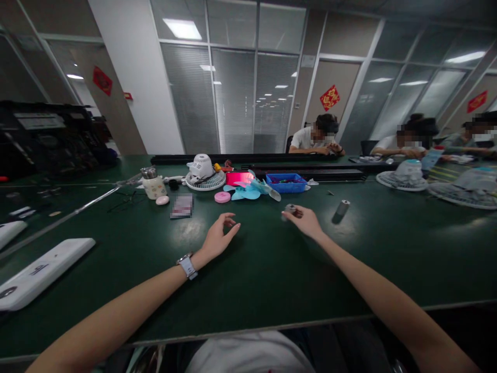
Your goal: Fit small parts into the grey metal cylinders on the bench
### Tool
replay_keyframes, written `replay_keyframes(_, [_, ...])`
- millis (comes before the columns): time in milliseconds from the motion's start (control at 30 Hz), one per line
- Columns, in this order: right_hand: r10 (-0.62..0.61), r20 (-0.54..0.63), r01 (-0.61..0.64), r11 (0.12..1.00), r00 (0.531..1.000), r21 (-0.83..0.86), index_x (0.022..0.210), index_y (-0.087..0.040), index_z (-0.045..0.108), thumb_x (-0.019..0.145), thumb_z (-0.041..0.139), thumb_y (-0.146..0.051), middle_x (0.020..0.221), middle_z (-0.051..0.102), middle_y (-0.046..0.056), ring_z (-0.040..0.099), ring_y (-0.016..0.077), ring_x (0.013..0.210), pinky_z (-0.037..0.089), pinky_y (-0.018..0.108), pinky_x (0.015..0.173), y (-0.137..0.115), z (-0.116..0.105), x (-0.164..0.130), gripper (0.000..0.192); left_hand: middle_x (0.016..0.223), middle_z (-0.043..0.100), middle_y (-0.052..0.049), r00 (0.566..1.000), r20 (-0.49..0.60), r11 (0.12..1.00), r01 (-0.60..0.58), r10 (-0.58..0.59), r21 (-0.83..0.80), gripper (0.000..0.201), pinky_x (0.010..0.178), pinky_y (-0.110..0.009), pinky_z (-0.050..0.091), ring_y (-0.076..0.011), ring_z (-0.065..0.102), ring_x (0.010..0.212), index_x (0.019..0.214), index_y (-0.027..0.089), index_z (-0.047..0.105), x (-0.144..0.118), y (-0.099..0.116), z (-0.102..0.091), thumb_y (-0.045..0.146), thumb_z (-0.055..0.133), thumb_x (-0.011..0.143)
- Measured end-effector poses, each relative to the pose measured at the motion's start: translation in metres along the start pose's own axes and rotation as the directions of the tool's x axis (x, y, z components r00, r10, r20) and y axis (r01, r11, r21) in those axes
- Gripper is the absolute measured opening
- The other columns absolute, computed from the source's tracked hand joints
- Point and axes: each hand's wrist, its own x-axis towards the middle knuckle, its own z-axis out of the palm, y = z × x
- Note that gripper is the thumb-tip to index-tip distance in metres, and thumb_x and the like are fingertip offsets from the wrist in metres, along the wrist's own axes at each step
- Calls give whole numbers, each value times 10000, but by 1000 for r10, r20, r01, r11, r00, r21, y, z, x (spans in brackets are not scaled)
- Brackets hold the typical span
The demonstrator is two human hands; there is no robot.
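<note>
In the head view, your right hand (307, 221) pinches a blurred grey cylindrical piece (289, 210) over the green bench (264, 282), left of a silver cylinder (343, 208), while your left hand (216, 238) is loosely spread in front of a pink disc (222, 197).

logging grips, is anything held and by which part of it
The right hand holds a small grey object, seemingly by its side, though blurred; the left hand holds nothing.
</note>
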Motion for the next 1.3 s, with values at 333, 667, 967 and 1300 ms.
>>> replay_keyframes(333, [-257, 318, 217, 964, 913, 155, 1005, -183, 702, 822, 696, -414, 886, 724, 25, 656, 181, 790, 485, 292, 722, -78, 78, -59, 295, 1109, 717, -64, 971, 176, 984, -146, 162, -97, 318, 958, -362, 488, -221, 637, 1052, 1082, 245, 732, -10, 35, 9, 429, 525, 925])
replay_keyframes(667, [-284, 310, 247, 957, 907, 155, 1105, -174, 690, 799, 725, -420, 935, 730, 43, 661, 180, 823, 506, 309, 775, -67, 80, -58, 395, 1025, 722, -63, 990, -3, 990, -142, 142, 14, 327, 761, -292, 478, -191, 626, 934, 1025, 220, 760, 3, 31, -9, 463, 604, 873])
replay_keyframes(967, [-266, 303, 233, 962, 915, 142, 1141, -180, 689, 787, 745, -391, 1007, 735, 58, 675, 200, 878, 524, 331, 807, -70, 79, -61, 416, 847, 742, -41, 971, 229, 952, -136, 73, 274, 263, 768, -346, 412, -200, 587, 814, 993, 279, 784, 0, -11, -9, 440, 614, 874])
replay_keyframes(1300, [158, -221, -232, 901, 962, -365, 1019, -146, 721, 802, 685, -486, 904, 728, 123, 656, 220, 806, 468, 339, 746, 25, -50, 12, 405, 837, 665, -41, 995, 101, 979, -18, -3, 203, 535, 696, -306, 419, -182, 565, 757, 1322, 232, 611, 1, -16, -8, 552, 499, 908])
